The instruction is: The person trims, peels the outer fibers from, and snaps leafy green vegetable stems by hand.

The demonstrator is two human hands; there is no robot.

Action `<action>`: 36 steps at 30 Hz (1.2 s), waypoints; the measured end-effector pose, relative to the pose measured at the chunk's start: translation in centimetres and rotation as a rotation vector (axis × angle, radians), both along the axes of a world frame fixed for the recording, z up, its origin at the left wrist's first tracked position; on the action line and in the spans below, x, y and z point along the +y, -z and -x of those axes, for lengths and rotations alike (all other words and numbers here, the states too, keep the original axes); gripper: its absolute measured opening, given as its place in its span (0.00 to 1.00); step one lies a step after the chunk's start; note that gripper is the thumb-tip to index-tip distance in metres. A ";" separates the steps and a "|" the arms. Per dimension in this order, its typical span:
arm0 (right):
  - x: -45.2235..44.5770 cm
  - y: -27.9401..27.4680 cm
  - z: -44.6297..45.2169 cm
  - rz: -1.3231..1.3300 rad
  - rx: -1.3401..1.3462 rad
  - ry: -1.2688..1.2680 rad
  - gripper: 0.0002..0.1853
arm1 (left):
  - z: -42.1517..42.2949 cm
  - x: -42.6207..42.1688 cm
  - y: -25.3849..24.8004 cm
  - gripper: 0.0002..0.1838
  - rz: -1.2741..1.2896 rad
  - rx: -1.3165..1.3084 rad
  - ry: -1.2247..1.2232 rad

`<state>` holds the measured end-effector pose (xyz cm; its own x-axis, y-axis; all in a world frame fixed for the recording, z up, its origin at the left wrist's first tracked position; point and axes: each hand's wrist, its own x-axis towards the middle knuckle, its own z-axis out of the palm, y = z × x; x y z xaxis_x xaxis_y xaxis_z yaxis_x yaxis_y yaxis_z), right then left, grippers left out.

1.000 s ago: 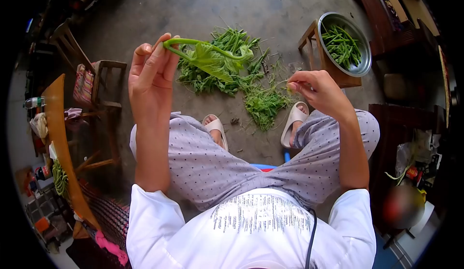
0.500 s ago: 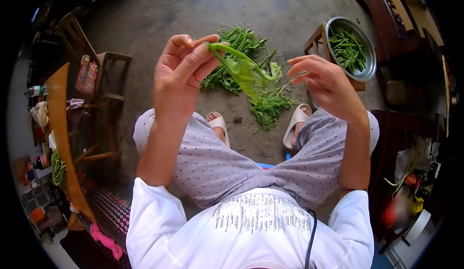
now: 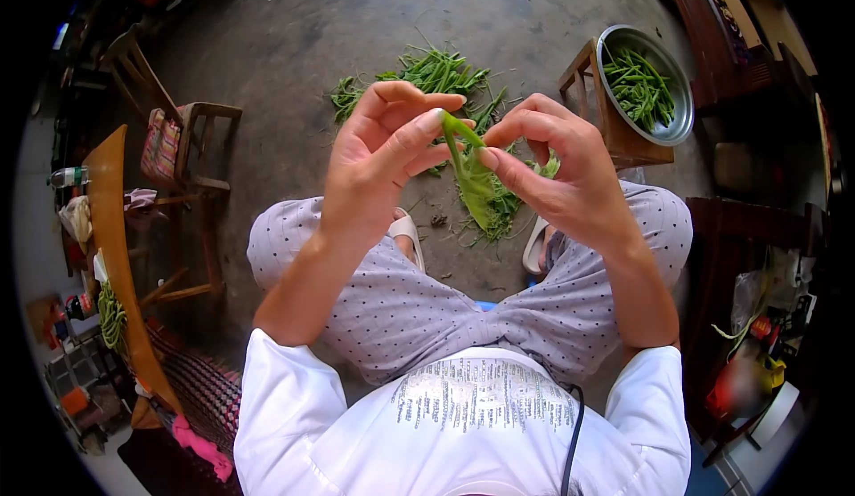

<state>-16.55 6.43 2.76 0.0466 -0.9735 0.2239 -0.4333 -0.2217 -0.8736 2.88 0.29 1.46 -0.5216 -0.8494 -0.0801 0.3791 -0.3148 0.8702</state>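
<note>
A leafy green stem (image 3: 474, 189) with a limp, pale green leaf hangs between my hands, above the floor. My left hand (image 3: 385, 150) pinches its bent upper end between thumb and fingers. My right hand (image 3: 563, 162) grips the same stem a little to the right, thumb against forefinger. Below and beyond lies a pile of leafy greens (image 3: 436, 70) on the floor, partly hidden by my hands. Nearer my feet is a smaller heap of fine green trimmings (image 3: 508, 215), mostly covered by the leaf and my right hand.
A metal basin (image 3: 684, 109) of cut green stems stands on a wooden stool (image 3: 637, 147) at the right. At the left are a wooden chair (image 3: 191, 126) and a table edge (image 3: 111, 220). My sandalled feet rest on the concrete floor (image 3: 294, 42).
My right hand has moved left and closed on the stem, where it was apart with loose fingers before. My left hand has shifted right and slightly down, still pinching the stem.
</note>
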 end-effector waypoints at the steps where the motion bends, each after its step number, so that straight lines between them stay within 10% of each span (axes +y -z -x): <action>1: 0.0 0.0 0.0 -0.007 -0.003 0.016 0.08 | 0.3 0.3 -0.3 0.15 -0.008 0.008 0.002; 15: -0.1 0.1 0.0 -0.124 -0.100 0.053 0.08 | 0.2 0.4 -0.4 0.23 0.323 -0.250 0.048; 36: 0.2 -0.6 0.5 -0.094 0.024 -0.012 0.07 | -0.8 -0.4 0.3 0.18 -0.173 -0.113 0.244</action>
<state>-17.05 6.65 3.34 0.0622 -0.9895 0.1307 -0.4525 -0.1446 -0.8799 3.70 -0.12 1.12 -0.6877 -0.6694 -0.2812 0.1786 -0.5313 0.8281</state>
